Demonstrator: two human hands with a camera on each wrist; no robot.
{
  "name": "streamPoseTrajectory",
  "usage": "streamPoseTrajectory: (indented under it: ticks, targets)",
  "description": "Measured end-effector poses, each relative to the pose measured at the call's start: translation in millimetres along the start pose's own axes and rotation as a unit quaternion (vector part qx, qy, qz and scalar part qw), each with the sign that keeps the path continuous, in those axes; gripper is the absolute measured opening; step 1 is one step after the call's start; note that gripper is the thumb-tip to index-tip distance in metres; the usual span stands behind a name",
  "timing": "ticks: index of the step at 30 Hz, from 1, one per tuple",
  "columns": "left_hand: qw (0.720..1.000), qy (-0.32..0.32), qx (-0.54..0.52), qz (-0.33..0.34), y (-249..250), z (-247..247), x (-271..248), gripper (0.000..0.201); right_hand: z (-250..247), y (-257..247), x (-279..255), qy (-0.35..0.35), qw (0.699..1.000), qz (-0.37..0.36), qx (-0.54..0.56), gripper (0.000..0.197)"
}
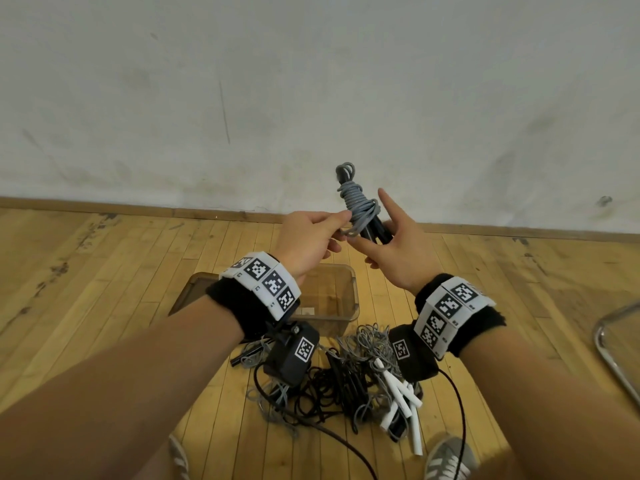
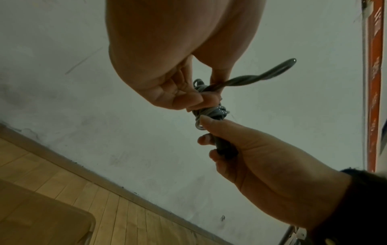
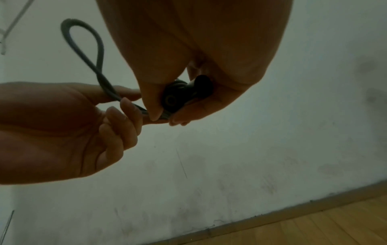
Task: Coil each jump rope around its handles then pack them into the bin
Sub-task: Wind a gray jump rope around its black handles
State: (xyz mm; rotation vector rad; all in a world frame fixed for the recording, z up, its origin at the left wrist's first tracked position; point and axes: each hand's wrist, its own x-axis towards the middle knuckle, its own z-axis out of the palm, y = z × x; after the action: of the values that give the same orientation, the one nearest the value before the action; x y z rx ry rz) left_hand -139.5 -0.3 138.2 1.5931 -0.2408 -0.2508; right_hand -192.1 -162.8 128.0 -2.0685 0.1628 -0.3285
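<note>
Grey rope (image 1: 358,202) is wound messily around two black handles (image 1: 375,227), probably paired. Right hand (image 1: 403,252) curls round the handles, index finger straight; left hand (image 1: 306,239) pinches the loose loop.

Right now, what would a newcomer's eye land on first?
The grey rope bundle wound on black handles, held up before the wall: the right hand grips the handles, the left hand pinches the rope's last loop. Below lie a tangle of ropes and a clear bin.

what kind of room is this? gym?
Probably a gym or sports hall: worn wood strip floor, scuffed plain wall with a low baseboard, and a pile of jump ropes beside a clear bin. No signage confirms it.
</note>
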Motion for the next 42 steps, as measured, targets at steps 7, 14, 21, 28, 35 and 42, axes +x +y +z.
streamPoseTrajectory:
  ticks: [7,14,21,28,35,42]
  targets:
    - [1.0,0.02,-0.013,-0.02,0,4,0,0.042,11,0,-3,0.04,0.991,-0.086,-0.095,0.073]
    - [0.999,0.004,-0.033,-0.023,-3,0,1,0.033,11,-11,-8,-0.069,0.993,-0.033,0.094,0.076]
    - [0.999,-0.001,-0.021,-0.035,0,2,-2,0.027,4,-15,-4,-0.102,0.984,0.035,0.143,0.049]
    - [0.999,0.007,-0.005,-0.039,2,5,-5,0.029,3,-8,-3,-0.059,0.998,-0.028,-0.012,0.059]
    - [0.998,0.04,0.035,0.015,3,5,-9,0.04,3,-12,-4,-0.061,0.997,-0.003,-0.037,0.072]
    - [0.995,0.033,0.054,0.073,2,7,-9,0.026,4,-22,-7,-0.073,0.994,0.047,0.065,0.037]
